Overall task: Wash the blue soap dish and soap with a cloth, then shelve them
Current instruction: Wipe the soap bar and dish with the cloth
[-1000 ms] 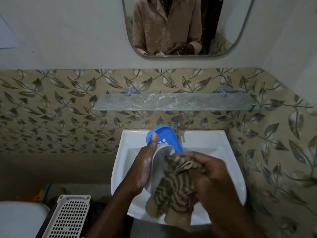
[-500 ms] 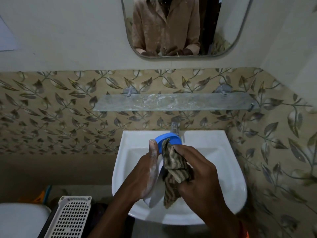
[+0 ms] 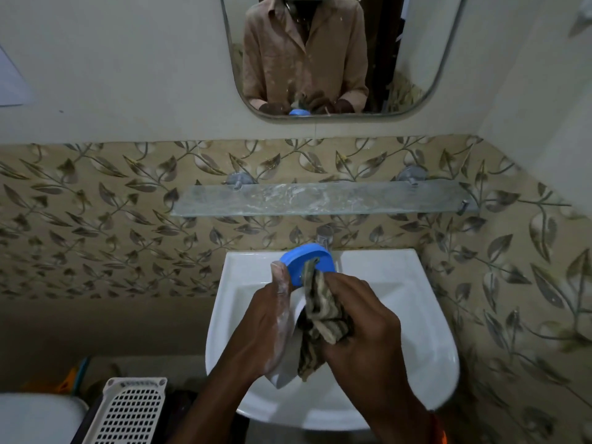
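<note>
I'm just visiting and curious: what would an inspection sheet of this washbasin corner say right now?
Surface: white basin, no running water seen.
Job's things: blue soap dish held tilted over the basin; striped cloth pressed against it; soap not clearly seen.
Clutter: white perforated basket on the floor at left.
Grippers: left hand, soapy, holds the dish; right hand grips the cloth.
Cables: nothing seen.
Surroundings: glass shelf, tap, mirror, leaf-patterned tiles.
</note>
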